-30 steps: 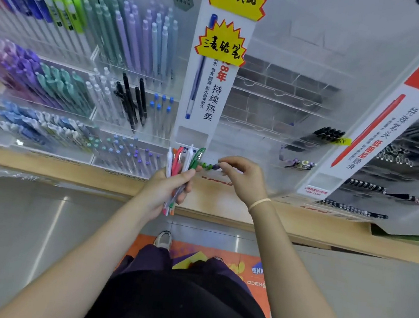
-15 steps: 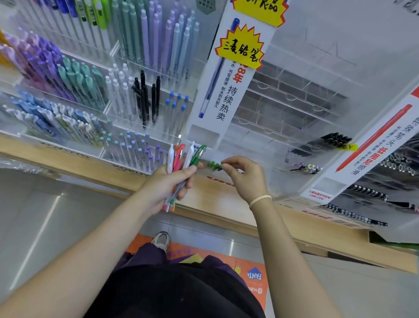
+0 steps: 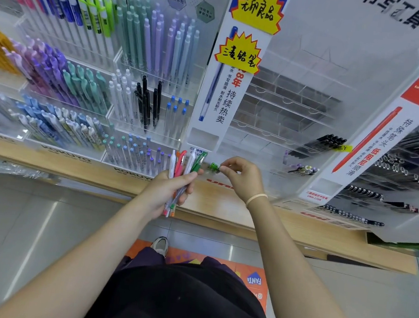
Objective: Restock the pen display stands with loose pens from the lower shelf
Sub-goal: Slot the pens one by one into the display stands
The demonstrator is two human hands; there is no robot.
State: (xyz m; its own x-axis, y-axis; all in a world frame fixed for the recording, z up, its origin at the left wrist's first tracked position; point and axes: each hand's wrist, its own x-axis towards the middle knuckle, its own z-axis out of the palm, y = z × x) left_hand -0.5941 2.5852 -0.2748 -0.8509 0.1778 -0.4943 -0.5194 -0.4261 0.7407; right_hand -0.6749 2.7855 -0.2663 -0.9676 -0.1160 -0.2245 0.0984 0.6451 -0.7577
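Note:
My left hand (image 3: 170, 189) grips a bundle of loose pens (image 3: 185, 167), white, red and green, held upright in front of the shelf edge. My right hand (image 3: 243, 176) pinches a green pen (image 3: 212, 166) by its end, at the bottom front of a clear acrylic display stand (image 3: 283, 109) whose upper slots look mostly empty. The green pen's shaft is hard to make out. A pale band sits on my right wrist.
Left stands hold many coloured pens (image 3: 91, 38) in rows. A white sign panel (image 3: 228, 82) with yellow tags divides the stands. Black pens (image 3: 321, 143) and a red-branded stand (image 3: 395, 144) are on the right. A wooden shelf edge (image 3: 300, 230) runs below; grey floor beneath.
The view has tilted up and shifted, so the stands appear lower and larger. Both hands keep their hold and stay close together at the stand's base.

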